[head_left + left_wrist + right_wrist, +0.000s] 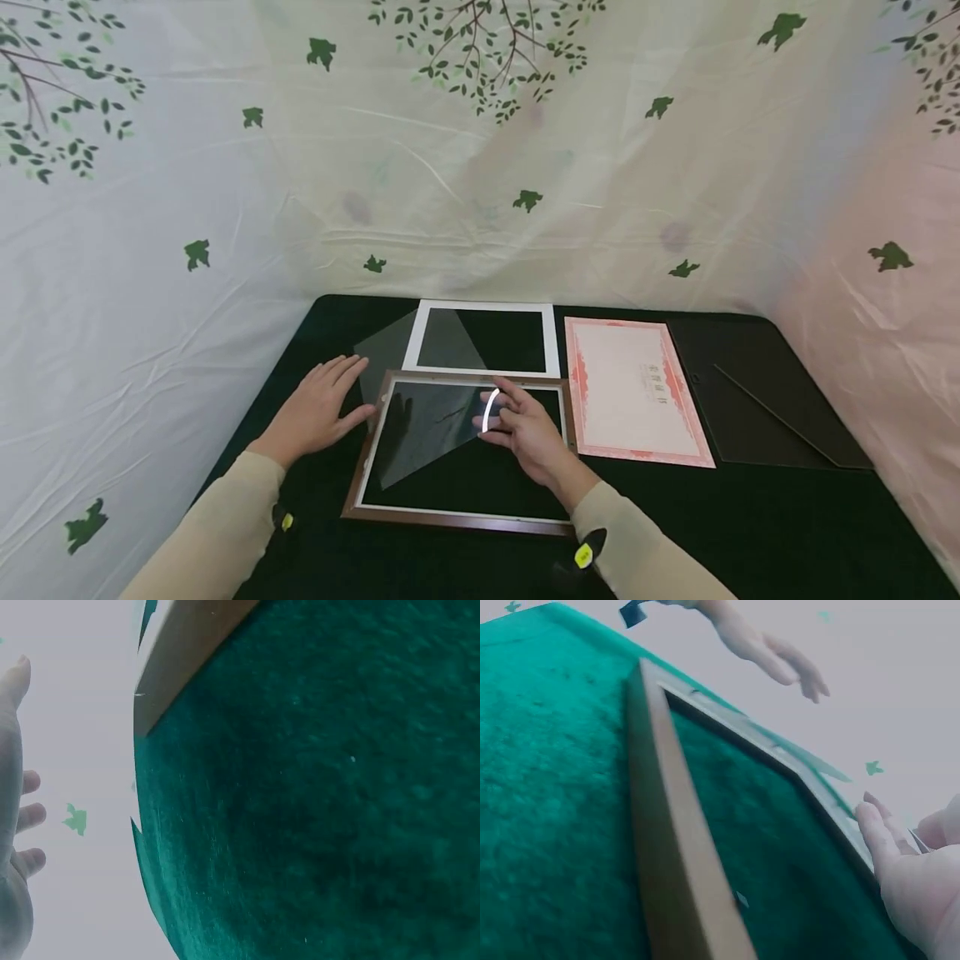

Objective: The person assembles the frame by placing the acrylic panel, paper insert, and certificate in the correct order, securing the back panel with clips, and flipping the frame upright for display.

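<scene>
A brown picture frame (457, 523) with a pale inner edge lies on the dark cloth in front of me. Over its opening slants a clear plastic sheet (427, 433), which also reaches past the frame's upper left side. My right hand (528, 433) pinches the sheet's right edge between thumb and fingers, and a bright glare marks the bend there. Fingers spread, my left hand (322, 408) hovers at the frame's left side, thumb near the sheet. In the right wrist view the frame's corner (649, 671) stands between both hands.
Behind the frame lies a white mat border (487, 306), partly under the sheet. To the right are a pink-edged certificate (615, 383) and a black backing board (720, 358) with a thin diagonal edge across it. A leaf-print curtain (450, 208) encloses the table.
</scene>
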Demonstrator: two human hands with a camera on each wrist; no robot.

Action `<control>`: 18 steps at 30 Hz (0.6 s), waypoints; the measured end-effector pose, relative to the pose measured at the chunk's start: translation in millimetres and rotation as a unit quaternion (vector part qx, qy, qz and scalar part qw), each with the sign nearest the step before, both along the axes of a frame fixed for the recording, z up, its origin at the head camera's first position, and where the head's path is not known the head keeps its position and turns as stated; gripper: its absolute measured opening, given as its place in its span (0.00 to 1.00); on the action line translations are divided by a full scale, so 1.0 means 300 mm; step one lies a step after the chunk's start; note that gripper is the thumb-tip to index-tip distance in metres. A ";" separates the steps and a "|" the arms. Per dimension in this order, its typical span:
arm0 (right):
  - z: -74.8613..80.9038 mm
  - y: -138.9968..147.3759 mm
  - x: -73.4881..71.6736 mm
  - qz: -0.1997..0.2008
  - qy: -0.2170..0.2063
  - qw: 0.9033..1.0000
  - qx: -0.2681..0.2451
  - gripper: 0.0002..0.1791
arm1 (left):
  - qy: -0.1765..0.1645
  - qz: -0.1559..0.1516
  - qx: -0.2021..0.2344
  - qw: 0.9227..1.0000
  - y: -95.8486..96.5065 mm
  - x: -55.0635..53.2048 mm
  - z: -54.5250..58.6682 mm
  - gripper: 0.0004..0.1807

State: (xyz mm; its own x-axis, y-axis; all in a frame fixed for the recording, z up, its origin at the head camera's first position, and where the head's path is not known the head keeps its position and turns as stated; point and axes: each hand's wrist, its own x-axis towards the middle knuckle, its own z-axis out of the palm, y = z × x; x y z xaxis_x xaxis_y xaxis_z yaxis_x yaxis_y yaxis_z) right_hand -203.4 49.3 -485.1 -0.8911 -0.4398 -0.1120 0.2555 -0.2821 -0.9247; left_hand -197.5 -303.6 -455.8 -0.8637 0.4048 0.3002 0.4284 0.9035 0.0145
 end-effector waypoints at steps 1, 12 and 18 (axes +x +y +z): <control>0.005 0.019 0.001 0.000 0.001 1.000 -0.001 0.28 | 0.002 0.000 0.003 1.000 0.002 -0.001 -0.001 0.43; 0.072 0.257 0.001 -0.021 0.030 0.999 -0.040 0.25 | -0.012 0.035 0.095 0.995 0.061 -0.036 -0.012 0.42; 0.086 0.364 -0.007 -0.026 0.055 0.994 -0.089 0.25 | -0.036 0.051 0.136 0.989 0.082 -0.042 -0.001 0.46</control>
State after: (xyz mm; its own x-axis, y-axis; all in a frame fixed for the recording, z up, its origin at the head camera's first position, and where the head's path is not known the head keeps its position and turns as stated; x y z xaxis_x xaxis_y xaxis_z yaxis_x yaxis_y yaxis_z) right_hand -205.3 158.5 -459.3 -0.9156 -0.3973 0.0617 0.1373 -0.4532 -0.8807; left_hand -210.0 -278.8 -456.3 -0.9193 0.2263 0.3219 0.3235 0.9005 0.2906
